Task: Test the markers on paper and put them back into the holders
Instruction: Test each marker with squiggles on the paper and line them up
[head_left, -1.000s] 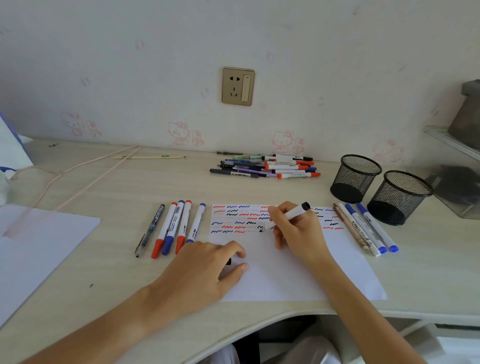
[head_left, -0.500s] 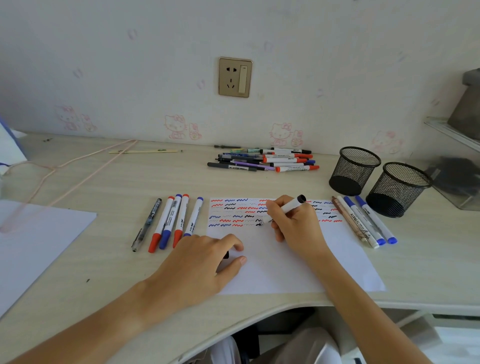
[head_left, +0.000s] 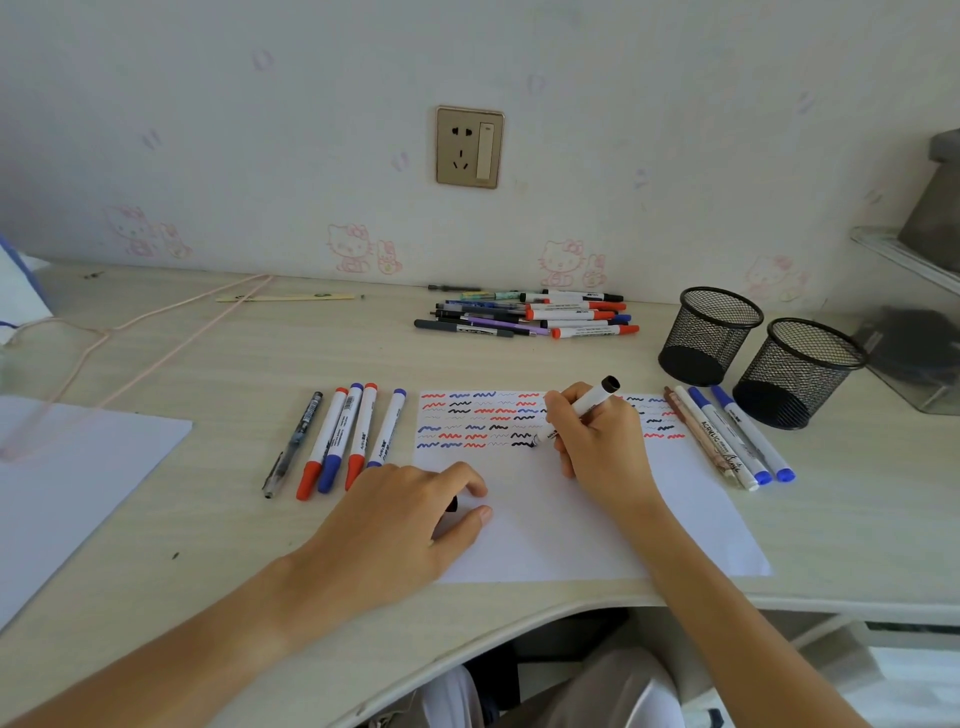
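Black marker (head_left: 582, 410): slim white barrel, black end pointing up and away, tip down on the paper (head_left: 571, 519) at the end of a black squiggle. Right hand (head_left: 597, 447) grips it low on the barrel near the tip, fingers curled round it in a writing hold. Judged light, rigid, smooth plastic; liable to roll if laid down loose, so best taken mid-barrel or near the tip for writing, and by the upper barrel for dropping upright into a holder. Left hand (head_left: 410, 514) rests on the near-left part of the sheet, fingers loosely curled over a small black object, probably the cap (head_left: 453, 504), mostly hidden. Paper is thin and would slide; the left hand's weight seems to pin it. Just beyond the left hand lie five capped pens in a row (head_left: 337, 441); just right of the right hand, another row of markers (head_left: 727, 436). Further right and beyond, two black mesh holders (head_left: 711, 332) (head_left: 800, 369), seemingly empty. Beyond both hands, near the wall, an untested pile of markers (head_left: 530, 317) on the worktop (head_left: 208, 364).
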